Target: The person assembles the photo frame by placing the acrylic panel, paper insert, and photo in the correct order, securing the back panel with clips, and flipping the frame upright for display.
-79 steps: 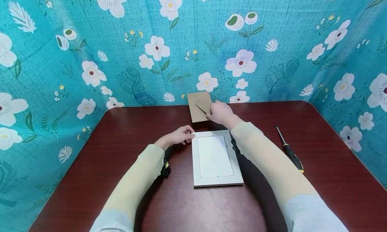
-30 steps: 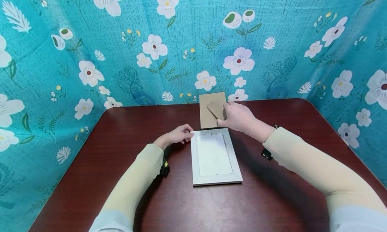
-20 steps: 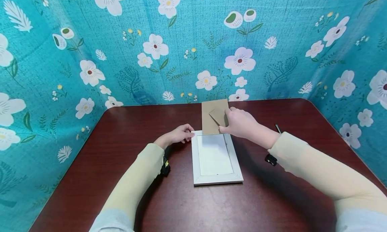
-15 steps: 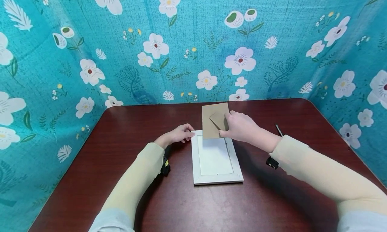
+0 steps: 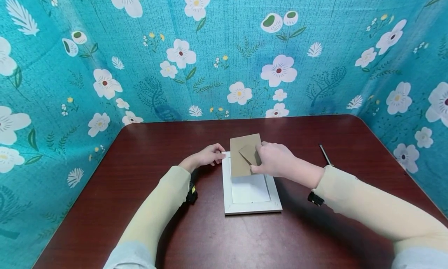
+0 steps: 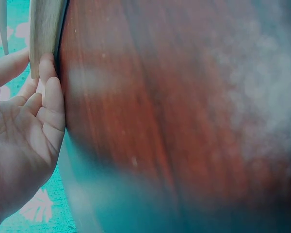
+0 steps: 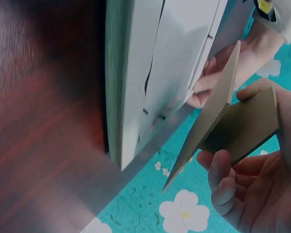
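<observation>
A white picture frame lies face down on the table, a white sheet showing inside its border. My left hand pinches its far left corner; in the left wrist view, thumb and fingers sit on either side of the frame edge. My right hand grips a brown backing board by its stand flap, holding it tilted above the frame's far half. In the right wrist view the flap sticks out from the board, which is apart from the frame. Small dark tabs show along the frame's inner edge.
On the dark red table, a screwdriver lies at the right, its handle hidden by my right sleeve. A blue floral cloth hangs behind the table and at both sides.
My right hand has brought the backing board from beyond the frame's far edge toward me, over the frame. My left hand and the frame have stayed about where they were.
</observation>
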{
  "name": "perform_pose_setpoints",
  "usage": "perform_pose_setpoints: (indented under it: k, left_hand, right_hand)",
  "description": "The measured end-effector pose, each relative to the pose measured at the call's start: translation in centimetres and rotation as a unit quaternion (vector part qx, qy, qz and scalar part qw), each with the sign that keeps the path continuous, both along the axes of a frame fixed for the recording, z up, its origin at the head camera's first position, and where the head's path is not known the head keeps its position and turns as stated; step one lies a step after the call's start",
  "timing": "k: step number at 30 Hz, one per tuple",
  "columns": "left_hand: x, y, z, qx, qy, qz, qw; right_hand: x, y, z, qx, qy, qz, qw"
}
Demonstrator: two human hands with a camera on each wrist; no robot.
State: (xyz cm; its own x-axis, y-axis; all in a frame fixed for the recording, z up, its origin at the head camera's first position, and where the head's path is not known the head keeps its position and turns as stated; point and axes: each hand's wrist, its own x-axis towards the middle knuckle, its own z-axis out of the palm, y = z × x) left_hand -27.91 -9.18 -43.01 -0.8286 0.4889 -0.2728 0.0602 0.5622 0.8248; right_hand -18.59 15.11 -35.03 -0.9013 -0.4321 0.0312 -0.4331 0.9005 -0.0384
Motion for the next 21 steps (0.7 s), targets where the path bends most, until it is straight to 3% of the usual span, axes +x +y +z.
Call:
perform_pose_setpoints:
  k: [6,21]
  left_hand:
    - [0.0,-0.1,-0.1,0.007,0.002,-0.002,1.0]
    - [0.1,0.0,0.1,0.003,0.0,0.0,1.0]
  right_hand:
    - [1.0,-0.2,-1.0,-0.007,0.008,0.021,0.9997]
    - [3.2,1.0,-2.5,-0.023,0.013,0.026,0.9993]
